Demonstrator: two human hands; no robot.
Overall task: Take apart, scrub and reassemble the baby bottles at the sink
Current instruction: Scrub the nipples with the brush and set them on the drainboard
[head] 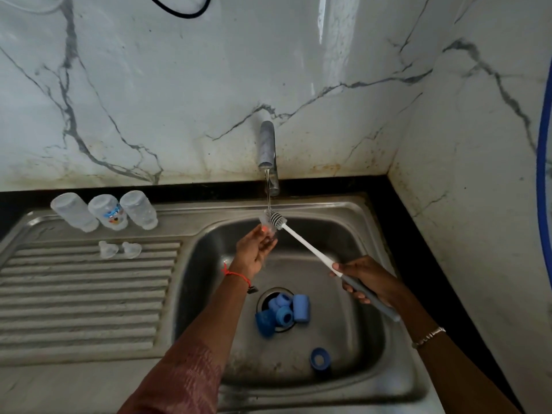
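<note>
My left hand [254, 249] pinches a small clear teat [266, 224] under the running tap [268, 150]. My right hand [369, 280] grips the grey handle of a bottle brush [310, 249], and its white bristle head touches the teat. Three clear bottle bodies [107, 212] stand upside down at the back of the drainboard. In front of them lie two clear teats [119, 249]. Several blue caps and collars [282, 312] sit over the drain of the steel sink [352, 234]. One blue ring [319, 358] lies apart near the front.
A ribbed steel drainboard [83, 294] stretches left of the basin. Marble walls meet in a corner at the right, edged by a black counter strip [418, 249]. A blue hose [542, 174] runs down the far right.
</note>
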